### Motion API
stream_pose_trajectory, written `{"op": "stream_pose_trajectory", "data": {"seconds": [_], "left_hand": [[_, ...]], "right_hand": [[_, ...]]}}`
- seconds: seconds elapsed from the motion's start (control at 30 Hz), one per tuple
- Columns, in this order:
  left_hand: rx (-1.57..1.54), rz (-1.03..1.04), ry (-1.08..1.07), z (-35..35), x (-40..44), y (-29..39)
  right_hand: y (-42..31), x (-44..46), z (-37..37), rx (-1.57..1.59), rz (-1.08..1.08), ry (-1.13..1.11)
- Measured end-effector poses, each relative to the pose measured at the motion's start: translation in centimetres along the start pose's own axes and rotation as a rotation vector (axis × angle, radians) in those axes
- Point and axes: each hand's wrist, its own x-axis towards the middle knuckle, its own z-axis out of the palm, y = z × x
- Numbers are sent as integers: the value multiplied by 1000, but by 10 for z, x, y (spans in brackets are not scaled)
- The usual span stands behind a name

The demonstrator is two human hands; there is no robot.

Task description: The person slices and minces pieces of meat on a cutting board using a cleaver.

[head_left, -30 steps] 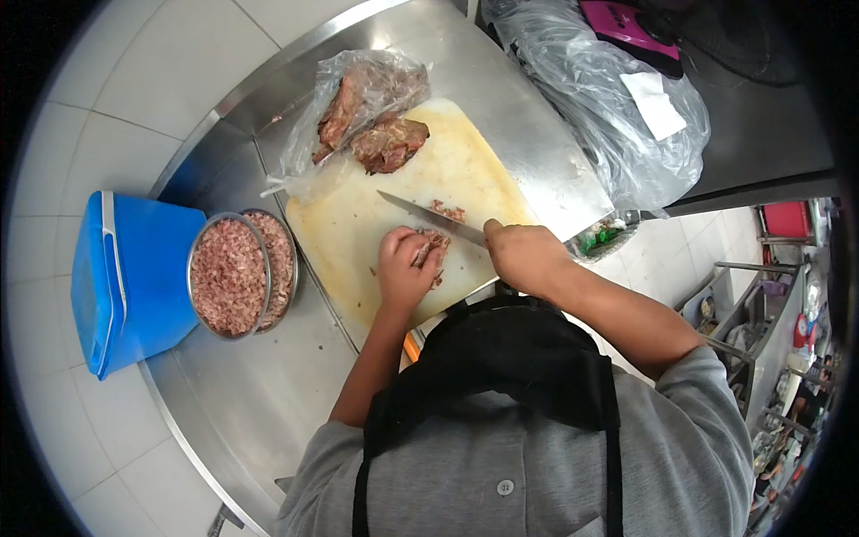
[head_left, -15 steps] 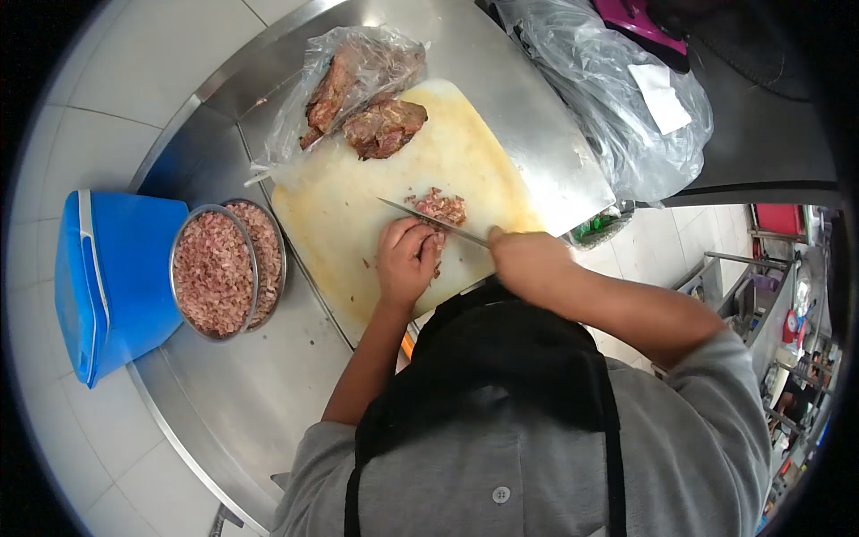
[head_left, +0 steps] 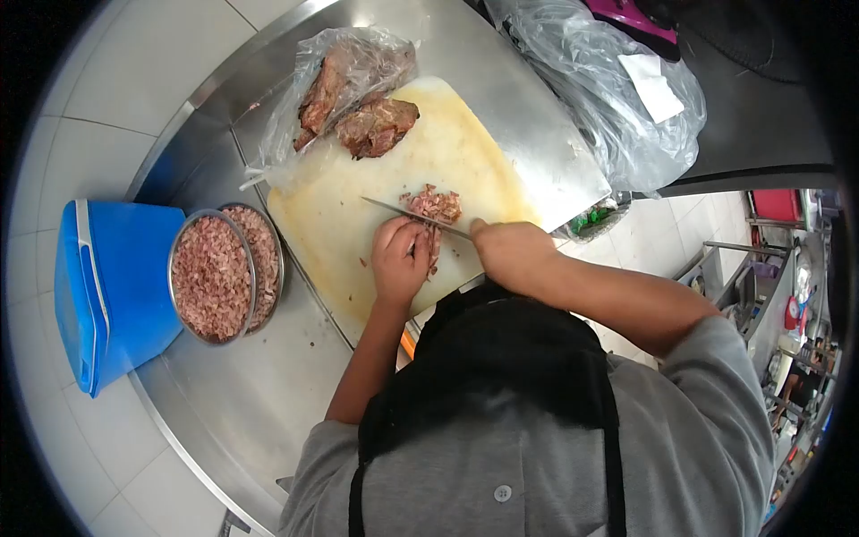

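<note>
My right hand (head_left: 512,254) is wrapped around the handle of a knife (head_left: 413,217), whose blade points left across the cutting board (head_left: 488,152). Curled fingers of my left hand (head_left: 399,258) press on meat beside the blade, and that piece is mostly hidden under them. A small pile of chopped meat (head_left: 436,203) lies just beyond the blade. Farther up the board rests a large browned chunk of meat (head_left: 378,127). More meat shows inside a clear plastic bag (head_left: 358,54) at the board's upper left corner.
Two bowls heaped with chopped meat (head_left: 211,279) stand left of the board, against a blue cooler (head_left: 125,282). A large plastic bag (head_left: 599,98) with a white paper (head_left: 650,88) lies at the upper right. The steel table (head_left: 242,394) has a raised rim.
The view has shifted slightly. Both hands and the knife remain at the chopped meat, with the blade a little flatter to the board's pile; no grip has changed.
</note>
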Motion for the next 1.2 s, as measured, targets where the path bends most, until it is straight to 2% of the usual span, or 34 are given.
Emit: {"op": "stream_pose_trajectory", "data": {"seconds": [0.07,0.2,0.27,0.4,0.47,0.63,0.7,0.73,0.8,0.87,0.93,1.1,1.2], "left_hand": [[-1,1,21,2,2,1],[-49,-36,8,-8,4,14],[-27,-30,11,-9,1,13],[-31,-15,25,-1,-7,-1],[-30,-17,5,-3,-10,2],[-30,-11,-2,-9,-3,13],[-68,-95,161,-10,-4,19],[-69,-103,164,-9,-6,14],[-26,-40,44,-6,-8,-1],[-22,-39,33,-5,-8,-1],[-9,-28,31,-5,-8,-4],[-61,-44,81,-10,-5,11],[-4,-16,124,-11,-6,11]], "right_hand": [[-2,21,6,14,-31,48],[-1,-7,-30,-38,-54,37],[-3,-31,-46,-109,-20,-79],[3,-14,-9,-79,-13,-74],[-2,16,15,-14,-81,68],[-8,-2,-27,-30,-83,51],[-8,-29,-49,-95,-18,-78],[-6,-38,-53,-128,-43,-91],[-3,-28,-38,-109,-34,-95],[0,-11,-9,-81,-21,-95],[-5,15,11,-35,-27,17],[-8,-16,-40,-75,-30,-75],[-7,-38,-43,-112,-1,-104]]}}
